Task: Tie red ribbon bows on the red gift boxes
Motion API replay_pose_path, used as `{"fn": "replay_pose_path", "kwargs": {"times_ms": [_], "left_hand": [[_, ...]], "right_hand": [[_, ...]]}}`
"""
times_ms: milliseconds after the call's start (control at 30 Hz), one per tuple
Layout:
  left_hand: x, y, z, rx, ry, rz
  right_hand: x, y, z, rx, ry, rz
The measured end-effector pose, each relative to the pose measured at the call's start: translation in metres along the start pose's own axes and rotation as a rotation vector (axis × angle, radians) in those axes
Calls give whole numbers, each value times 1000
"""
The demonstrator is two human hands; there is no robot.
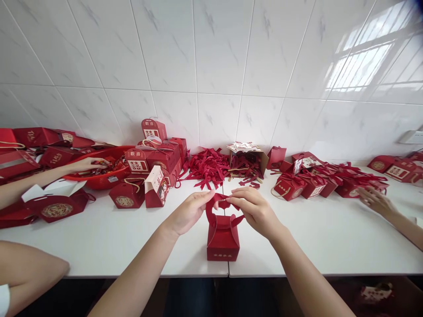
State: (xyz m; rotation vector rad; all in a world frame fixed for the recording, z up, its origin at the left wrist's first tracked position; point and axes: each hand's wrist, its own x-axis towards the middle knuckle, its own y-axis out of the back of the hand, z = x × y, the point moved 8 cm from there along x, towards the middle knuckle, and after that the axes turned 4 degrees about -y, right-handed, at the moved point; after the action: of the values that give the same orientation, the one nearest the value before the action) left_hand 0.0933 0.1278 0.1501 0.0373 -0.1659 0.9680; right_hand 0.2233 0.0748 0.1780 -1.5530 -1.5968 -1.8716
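A small red gift box [223,244] stands upright near the table's front edge, with gold lettering low on its front. Above it, a red ribbon [211,215] rises from the box top. My left hand [191,211] pinches the ribbon on the left side, thumb and fingers closed. On the right, my right hand [256,209] has its fingers bent and pressed together on the ribbon. The two hands nearly meet over the box, and the ribbon crosses between them.
Loose red ribbons [208,165] lie by the wall beside an open carton [264,160]. Stacked boxes [165,156] and a red basket [109,180] with a person's hand in it are left. Finished-looking tied boxes [313,185] and another person's hand are right.
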Motion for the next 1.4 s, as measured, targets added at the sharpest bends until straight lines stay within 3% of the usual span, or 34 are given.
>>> {"fn": "replay_pose_path", "kwargs": {"times_ms": [100,167,267,367,433,500,533,600,633,700,767,833,967,1033,1233,1400], "left_hand": [[-6,-11,4,111,6,-85],[-13,-13,9,330,-36,-68],[-31,3,25,752,-173,160],[-61,44,23,928,-182,422],[-85,84,5,986,-65,561],[-108,124,-26,1031,104,626],[-117,139,-45,1037,204,613],[-127,153,-86,1019,364,478],[-128,154,-100,1018,392,425],[-123,145,-110,1022,348,414],[-110,128,-103,989,220,486],[-92,103,-93,880,101,506],[-54,50,-91,623,19,344],[-44,34,-95,513,3,311],[-38,24,-111,412,6,362],[-38,20,-118,431,103,284]], "right_hand": [[-1,-2,1,24,-20,18],[-6,-1,5,58,-82,53],[-24,8,17,100,-265,183],[-65,28,39,40,-529,308],[-106,39,59,-58,-743,301],[-154,44,82,-131,-976,199],[-179,42,93,-131,-1080,124],[-215,30,107,-93,-1186,-45],[-226,26,111,-87,-1197,-81],[-230,22,112,-123,-1171,-31],[-214,20,105,-172,-1110,101],[-185,10,92,-128,-1012,141],[-124,-35,55,127,-803,-101],[-108,-52,41,177,-765,-203],[-108,-79,38,227,-864,-250],[-115,-88,40,229,-899,-195]]}}
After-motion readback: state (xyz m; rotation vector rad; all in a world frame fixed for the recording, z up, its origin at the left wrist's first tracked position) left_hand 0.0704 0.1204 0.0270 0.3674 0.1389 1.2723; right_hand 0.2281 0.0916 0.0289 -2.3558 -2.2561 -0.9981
